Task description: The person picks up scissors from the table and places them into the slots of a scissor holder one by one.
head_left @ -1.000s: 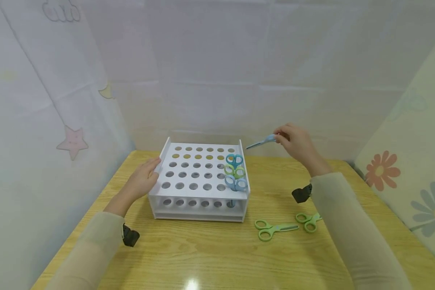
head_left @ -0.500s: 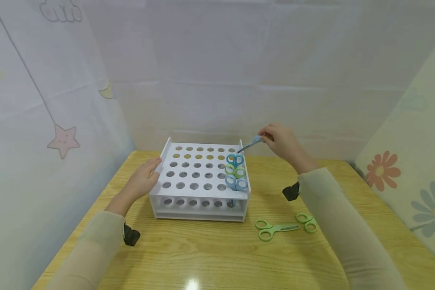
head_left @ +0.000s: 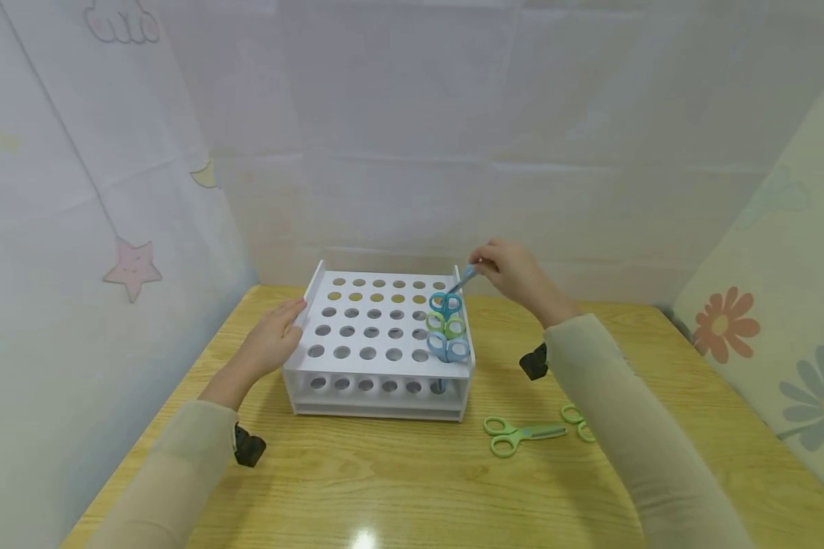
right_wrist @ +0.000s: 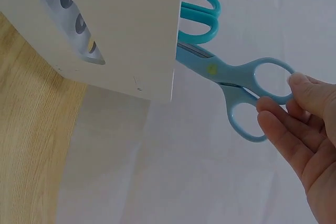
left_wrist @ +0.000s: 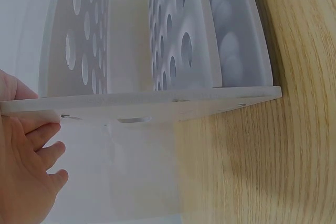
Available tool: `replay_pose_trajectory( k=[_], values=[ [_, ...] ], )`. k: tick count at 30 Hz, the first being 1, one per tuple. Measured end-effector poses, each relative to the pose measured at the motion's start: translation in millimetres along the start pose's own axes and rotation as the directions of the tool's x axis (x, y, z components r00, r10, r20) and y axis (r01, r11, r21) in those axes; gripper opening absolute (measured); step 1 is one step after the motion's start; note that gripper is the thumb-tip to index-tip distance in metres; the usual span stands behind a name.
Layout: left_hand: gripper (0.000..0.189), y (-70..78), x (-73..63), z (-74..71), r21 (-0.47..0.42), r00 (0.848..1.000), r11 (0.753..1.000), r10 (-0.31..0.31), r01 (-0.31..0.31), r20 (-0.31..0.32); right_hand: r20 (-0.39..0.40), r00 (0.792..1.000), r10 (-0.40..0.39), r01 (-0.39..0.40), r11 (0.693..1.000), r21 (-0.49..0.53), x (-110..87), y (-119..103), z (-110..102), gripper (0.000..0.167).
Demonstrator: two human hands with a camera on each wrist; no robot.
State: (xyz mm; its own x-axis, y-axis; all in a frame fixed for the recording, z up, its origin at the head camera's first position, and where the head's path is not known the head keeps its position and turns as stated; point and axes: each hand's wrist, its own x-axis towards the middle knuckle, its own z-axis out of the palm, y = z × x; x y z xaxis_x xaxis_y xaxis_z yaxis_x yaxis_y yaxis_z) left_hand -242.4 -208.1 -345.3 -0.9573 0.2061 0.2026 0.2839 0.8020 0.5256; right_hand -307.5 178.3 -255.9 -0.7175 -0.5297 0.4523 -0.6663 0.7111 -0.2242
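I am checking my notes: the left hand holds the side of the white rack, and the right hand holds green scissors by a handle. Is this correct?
Only the colour is wrong: the scissors in the right hand are light blue, as the right wrist view shows.

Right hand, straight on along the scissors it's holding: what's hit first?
Probably the rack, at its right wall's top edge: blades of the light blue scissors in the right hand dip behind it. Depth is unclear; the teal scissors might come first.
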Motion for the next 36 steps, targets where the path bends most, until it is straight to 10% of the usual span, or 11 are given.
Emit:
replay_pose_trajectory(
  k=[36],
  values=[
    [0.05, 2.0, 0.0, -1.5, -0.01, 1.0, 1.0, 0.007, -0.007, -0.004, 0.091, 0.995, 0.05, -0.062, 0.989, 0.136, 1.2, 5.6, 29.7, 0.016]
  ],
)
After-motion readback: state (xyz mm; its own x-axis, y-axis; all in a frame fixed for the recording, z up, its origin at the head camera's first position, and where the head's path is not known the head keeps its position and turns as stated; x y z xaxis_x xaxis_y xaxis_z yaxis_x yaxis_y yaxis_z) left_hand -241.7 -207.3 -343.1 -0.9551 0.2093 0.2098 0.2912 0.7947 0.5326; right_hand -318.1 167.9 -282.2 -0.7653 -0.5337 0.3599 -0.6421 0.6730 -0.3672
